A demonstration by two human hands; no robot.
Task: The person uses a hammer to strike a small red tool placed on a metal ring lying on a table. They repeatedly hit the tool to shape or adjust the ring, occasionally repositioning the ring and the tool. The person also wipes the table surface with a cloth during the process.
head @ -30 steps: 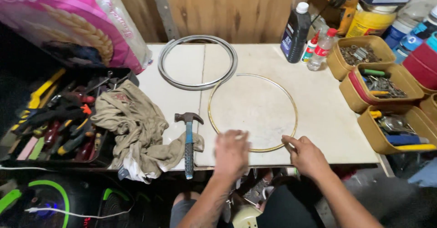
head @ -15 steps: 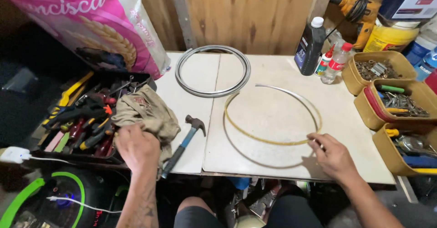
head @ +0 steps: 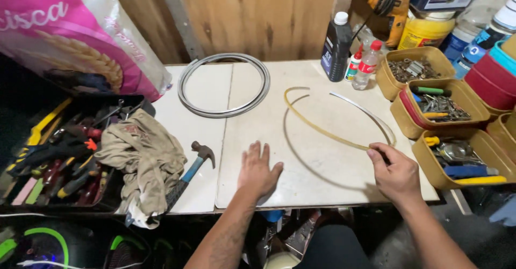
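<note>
My right hand [head: 396,173] pinches the near edge of a thin yellowish hoop [head: 322,130] and tilts it up off the white tabletop [head: 322,183], so its far side hangs in the air with a shadow beneath. My left hand [head: 258,171] lies flat on the tabletop with fingers spread, holding nothing, just left of the hoop. A grey metal rim [head: 224,84] rests flat at the back of the table. A hammer with a blue handle [head: 191,169] lies to the left of my left hand, partly under a crumpled beige rag [head: 144,156].
A black tray of hand tools [head: 59,156] sits at the left below a pink sack [head: 75,32]. Tan bins of screws and tools [head: 438,105] line the right side. A black oil bottle [head: 337,47] and small bottles [head: 368,65] stand at the back, against a wooden wall.
My left hand came back from the rag and hammer at the left to rest flat on the table. My right hand lifted the hoop's near edge, tilting it up.
</note>
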